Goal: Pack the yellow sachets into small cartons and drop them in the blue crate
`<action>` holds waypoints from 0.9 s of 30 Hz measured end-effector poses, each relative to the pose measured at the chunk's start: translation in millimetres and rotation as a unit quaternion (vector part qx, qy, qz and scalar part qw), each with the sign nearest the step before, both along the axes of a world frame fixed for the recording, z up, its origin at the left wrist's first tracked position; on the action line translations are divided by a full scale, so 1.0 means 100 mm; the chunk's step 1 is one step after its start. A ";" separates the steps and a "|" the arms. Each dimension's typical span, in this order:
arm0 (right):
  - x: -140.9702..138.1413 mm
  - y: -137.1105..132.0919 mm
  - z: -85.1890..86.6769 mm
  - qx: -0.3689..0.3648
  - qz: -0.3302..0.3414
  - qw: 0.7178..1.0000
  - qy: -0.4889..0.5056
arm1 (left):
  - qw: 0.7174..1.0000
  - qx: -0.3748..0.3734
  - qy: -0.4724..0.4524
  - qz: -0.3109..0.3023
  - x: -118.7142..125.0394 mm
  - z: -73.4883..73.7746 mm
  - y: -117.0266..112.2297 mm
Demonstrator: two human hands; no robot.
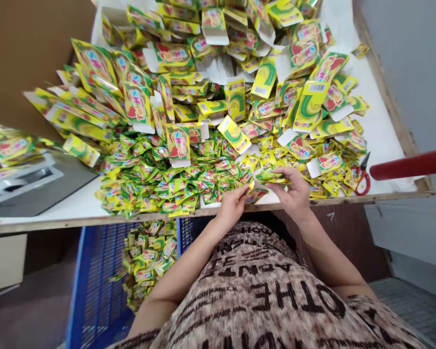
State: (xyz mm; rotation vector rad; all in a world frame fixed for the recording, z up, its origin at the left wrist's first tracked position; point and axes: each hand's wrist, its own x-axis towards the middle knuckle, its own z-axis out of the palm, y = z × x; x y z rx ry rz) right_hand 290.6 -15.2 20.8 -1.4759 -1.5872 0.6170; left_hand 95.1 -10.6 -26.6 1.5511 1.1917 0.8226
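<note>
Pinches a small yellow-edged piece point(252, 185), too blurred to identify, in the left hand point(233, 204); grips a few green-and-yellow packets point(277, 181) between thumb and fingers of the right hand point(294, 194), just beside it, at the tabletop's point(380, 116) near edge. Has loose packets point(141, 186) heaped just beyond and leftward, with yellow-and-green cartons point(236, 99) piled farther across. Has red-handled scissors point(362, 169) lying right, near a red bar point(410, 164), and a blue crate point(94, 281) below, to the left.

Grey wall point(410, 63), brown floor point(349, 230)
</note>
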 end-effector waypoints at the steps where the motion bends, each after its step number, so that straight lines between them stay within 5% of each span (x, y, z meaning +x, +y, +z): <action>1: -0.02 0.03 -0.01 0.003 0.022 1.000 -0.021 | 1.000 -0.003 -0.002 0.001 0.01 0.00 0.01; 7: -0.03 0.18 -0.12 0.016 0.115 0.984 -0.133 | 1.000 -0.023 -0.008 0.016 0.00 -0.04 0.01; 17: -0.15 0.32 0.26 -0.045 0.189 0.940 -0.282 | 0.999 -0.043 -0.030 -0.002 0.00 -0.06 0.02; 21: -0.20 0.41 0.28 -0.028 0.288 0.907 -0.307 | 0.992 -0.062 -0.112 -0.019 0.04 -0.05 0.09; 27: -0.15 0.46 0.17 0.020 0.285 0.931 -0.228 | 0.974 -0.109 -0.200 -0.020 0.14 0.02 0.10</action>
